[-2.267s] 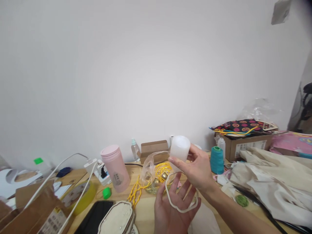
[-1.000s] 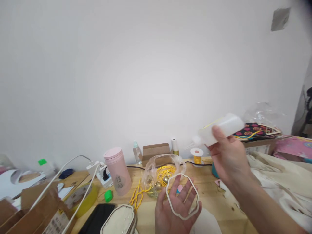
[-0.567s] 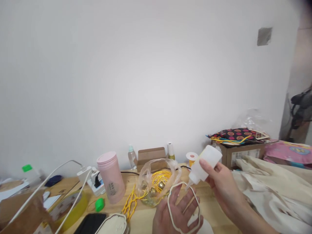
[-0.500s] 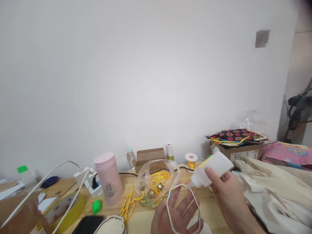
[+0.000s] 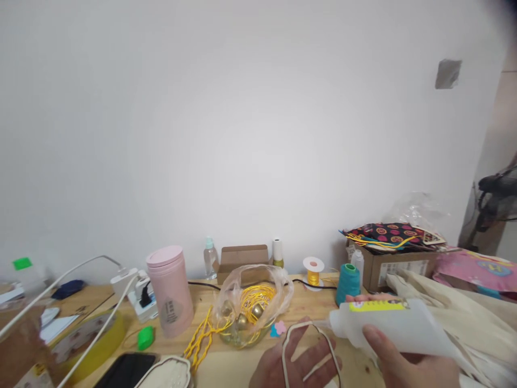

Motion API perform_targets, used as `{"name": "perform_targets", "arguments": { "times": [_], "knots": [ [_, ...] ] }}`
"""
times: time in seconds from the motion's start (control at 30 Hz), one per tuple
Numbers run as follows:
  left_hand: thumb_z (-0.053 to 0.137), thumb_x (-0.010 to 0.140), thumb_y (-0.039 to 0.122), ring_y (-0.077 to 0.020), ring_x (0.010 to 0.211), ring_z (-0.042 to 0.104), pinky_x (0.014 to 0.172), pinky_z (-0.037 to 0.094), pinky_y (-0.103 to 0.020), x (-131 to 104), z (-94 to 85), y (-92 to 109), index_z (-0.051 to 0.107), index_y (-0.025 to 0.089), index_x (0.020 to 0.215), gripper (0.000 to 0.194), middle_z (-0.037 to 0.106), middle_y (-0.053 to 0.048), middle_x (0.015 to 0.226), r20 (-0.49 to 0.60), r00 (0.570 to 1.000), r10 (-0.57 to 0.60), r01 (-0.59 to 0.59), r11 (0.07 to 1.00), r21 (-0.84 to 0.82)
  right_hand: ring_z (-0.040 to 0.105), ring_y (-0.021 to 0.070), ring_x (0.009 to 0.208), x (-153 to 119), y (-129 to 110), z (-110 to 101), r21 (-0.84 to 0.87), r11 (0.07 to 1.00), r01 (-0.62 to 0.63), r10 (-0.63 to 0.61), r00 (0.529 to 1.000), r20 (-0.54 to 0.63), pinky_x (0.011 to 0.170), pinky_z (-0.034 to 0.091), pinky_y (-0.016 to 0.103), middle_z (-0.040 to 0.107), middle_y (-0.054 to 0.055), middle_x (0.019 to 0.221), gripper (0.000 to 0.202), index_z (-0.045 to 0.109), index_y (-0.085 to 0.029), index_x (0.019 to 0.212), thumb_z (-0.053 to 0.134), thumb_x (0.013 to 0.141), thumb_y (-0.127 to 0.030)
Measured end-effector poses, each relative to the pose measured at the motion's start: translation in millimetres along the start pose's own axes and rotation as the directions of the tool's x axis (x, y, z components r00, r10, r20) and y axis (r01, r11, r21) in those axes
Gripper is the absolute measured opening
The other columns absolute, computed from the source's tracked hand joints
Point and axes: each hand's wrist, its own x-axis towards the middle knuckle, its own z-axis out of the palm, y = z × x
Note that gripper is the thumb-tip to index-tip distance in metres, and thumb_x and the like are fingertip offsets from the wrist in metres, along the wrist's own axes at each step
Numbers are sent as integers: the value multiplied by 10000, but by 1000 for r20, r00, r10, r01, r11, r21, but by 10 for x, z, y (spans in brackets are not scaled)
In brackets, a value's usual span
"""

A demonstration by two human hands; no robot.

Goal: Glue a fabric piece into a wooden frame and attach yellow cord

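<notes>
My left hand (image 5: 301, 361) is at the bottom, palm up, with a cream-coloured looped frame (image 5: 285, 355) lying over the palm and fingers. My right hand (image 5: 404, 350) grips a white translucent squeeze bottle (image 5: 388, 326) with a yellow label, tilted to the left. The bottle's nozzle is at the top edge of the frame; whether it touches is too small to tell. Behind my left hand are small pink and blue flower-shaped pieces (image 5: 279, 328) and a clear plastic bag (image 5: 283, 277) holding yellow cord and gold bells.
A pink tumbler (image 5: 172, 302), black phone (image 5: 127, 371), yellow tape roll (image 5: 91, 345) and power strip (image 5: 143, 302) are on the left. Teal thread (image 5: 348, 284), a cardboard box (image 5: 375, 267) and cream cloth (image 5: 456, 307) are on the right.
The bottle has turned closer to level and moved right and down with my right hand. My left hand and the frame are slightly lower. The teal thread and flower pieces now show.
</notes>
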Motion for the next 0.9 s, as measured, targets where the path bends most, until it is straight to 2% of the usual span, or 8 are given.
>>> {"name": "perform_targets", "arguments": {
  "times": [0.17, 0.3, 0.4, 0.57, 0.73, 0.9],
  "knots": [
    [515, 689, 434, -311, 1143, 382, 920, 155, -557, -6, 54, -20, 542, 295, 1084, 419, 526, -93, 1184, -76, 997, -9, 3, 997, -76, 640, 249, 619, -16, -81, -6, 59, 998, -31, 31, 999, 12, 515, 530, 239, 674, 56, 564, 334, 583, -148, 617, 735, 393, -344],
    [531, 682, 426, -310, 1142, 383, 927, 147, -545, -1, 113, -26, 558, 274, 1067, 415, 539, -102, 1168, -121, 993, -11, 4, 998, -56, 634, 231, 538, -41, -115, -10, 89, 992, -87, 86, 996, 17, 450, 523, 216, 673, 43, 535, 471, 612, -126, 740, 750, 343, -340],
    [532, 679, 419, -295, 1129, 405, 931, 171, -509, 3, 126, -35, 560, 265, 1067, 418, 539, -102, 1169, -136, 991, 14, -19, 999, -41, 629, 223, 509, -68, -141, -15, 109, 993, -54, 52, 998, 26, 432, 522, 218, 674, 36, 537, 505, 616, -131, 789, 751, 353, -347],
    [577, 630, 415, -270, 1101, 436, 885, 265, -483, 5, 141, -39, 565, 281, 1052, 442, 559, -85, 1145, -144, 989, -41, 20, 990, -141, 629, 208, 524, -135, -190, 11, 152, 988, 4, -1, 1000, -17, 458, 525, 214, 666, 18, 543, 458, 616, -149, 782, 746, 391, -349],
    [580, 643, 391, -260, 1089, 444, 894, 261, -475, 7, 204, -3, 582, 274, 1025, 399, 560, -77, 1143, -178, 982, -66, 41, 989, -141, 625, 191, 534, -182, -237, 68, 205, 978, 34, -26, 999, -42, 476, 520, 205, 675, 24, 593, 404, 612, -153, 777, 721, 440, -349],
    [573, 656, 375, -242, 1109, 422, 910, 255, -453, -1, 184, 9, 579, 279, 1028, 384, 550, -50, 1160, -179, 981, -80, 51, 985, -164, 616, 181, 536, -166, -256, 59, 219, 970, 109, -99, 994, -53, 491, 517, 214, 669, 23, 609, 349, 606, -156, 770, 708, 475, -312]
  ]
}}
